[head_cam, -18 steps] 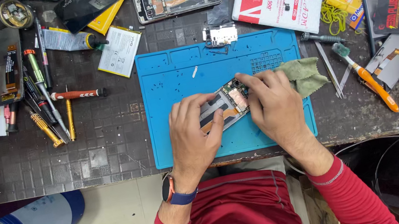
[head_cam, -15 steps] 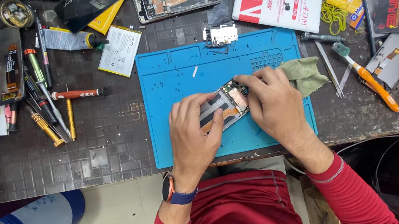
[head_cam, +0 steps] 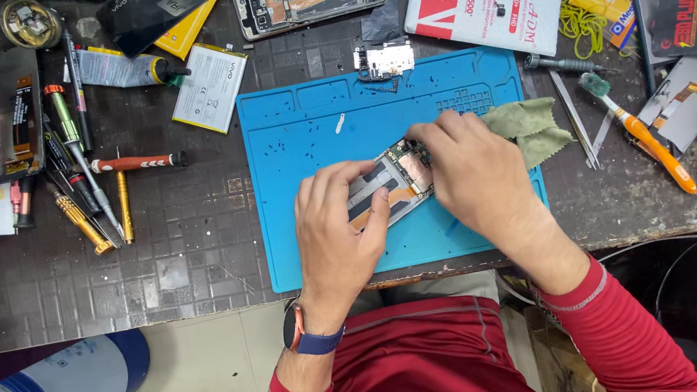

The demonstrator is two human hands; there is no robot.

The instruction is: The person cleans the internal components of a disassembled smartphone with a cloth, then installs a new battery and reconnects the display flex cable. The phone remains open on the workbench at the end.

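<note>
Left hand (head_cam: 334,231) is clamped round the opened smartphone (head_cam: 389,185) on the blue repair mat (head_cam: 311,137). Right hand (head_cam: 471,172) has its fingertips pinched together at the phone's top edge, green cloth (head_cam: 533,125) just beside.

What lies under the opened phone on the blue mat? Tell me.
The blue rubber work mat lies under the opened phone. Left hand and right hand cover its edges.

Hardly anything has shifted: both hands (head_cam: 406,205) remain pressed on the opened phone (head_cam: 391,187).

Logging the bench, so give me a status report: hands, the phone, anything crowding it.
Left hand grips opened phone. Right hand fingertips on its circuit-board end. Green cloth beside right hand; blue mat underneath.
</note>
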